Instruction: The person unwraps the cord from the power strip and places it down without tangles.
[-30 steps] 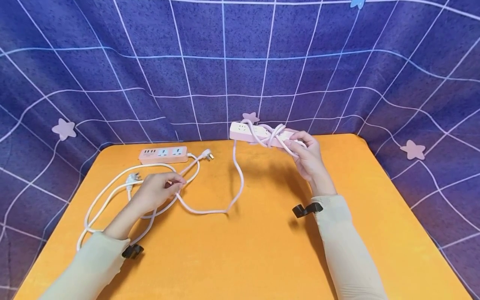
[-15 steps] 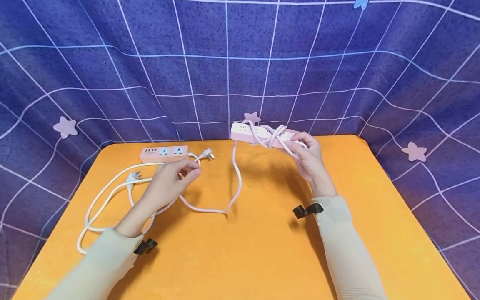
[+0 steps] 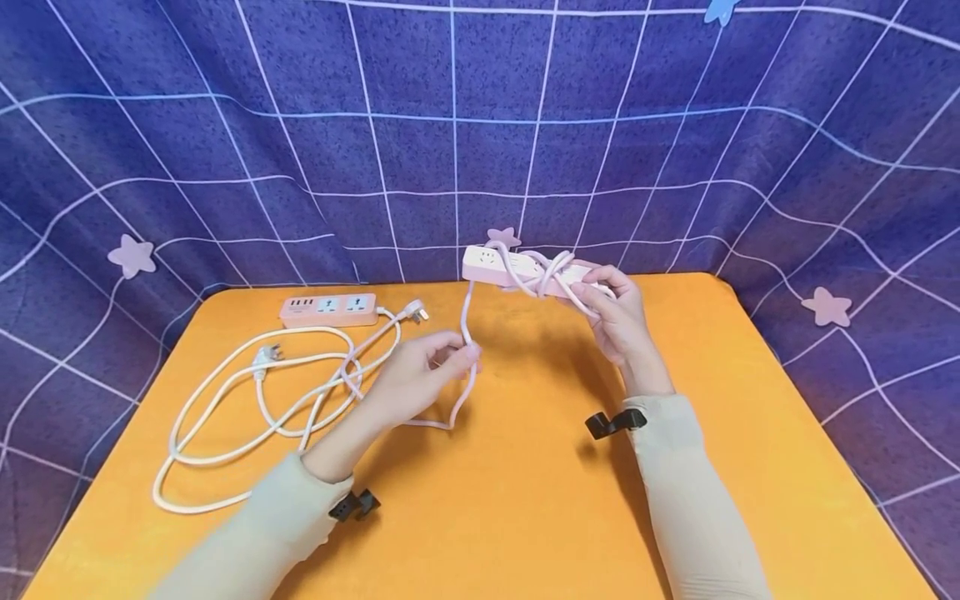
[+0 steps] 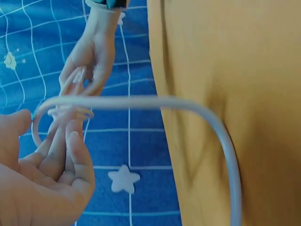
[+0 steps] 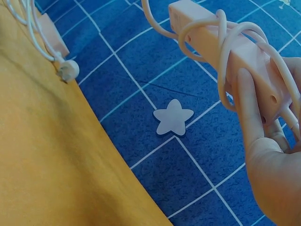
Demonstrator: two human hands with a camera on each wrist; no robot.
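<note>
My right hand point(image 3: 621, 325) grips one end of a pink-and-white power strip point(image 3: 487, 267), held up off the table. Its pale cord point(image 5: 225, 52) is looped around the strip's body, seen closely in the right wrist view. From the strip's left end a stretch of cord point(image 3: 465, 315) hangs down and bends left along the table. My left hand point(image 3: 412, 375) is at this hanging stretch, thumb and fingers on either side of it. In the left wrist view the cord point(image 4: 117, 102) passes by the thumb and fingers, which stand apart.
A second pink power strip point(image 3: 330, 311) lies at the table's back left. Two plugs point(image 3: 415, 311) and tangled white cords point(image 3: 213, 457) lie near it on the orange table point(image 3: 540, 500). Behind hangs a blue grid-patterned curtain point(image 3: 405, 150) with star shapes.
My left hand has let go of the cord near the tangle and moved right to the hanging stretch. The right hand and its power strip stay nearly still.
</note>
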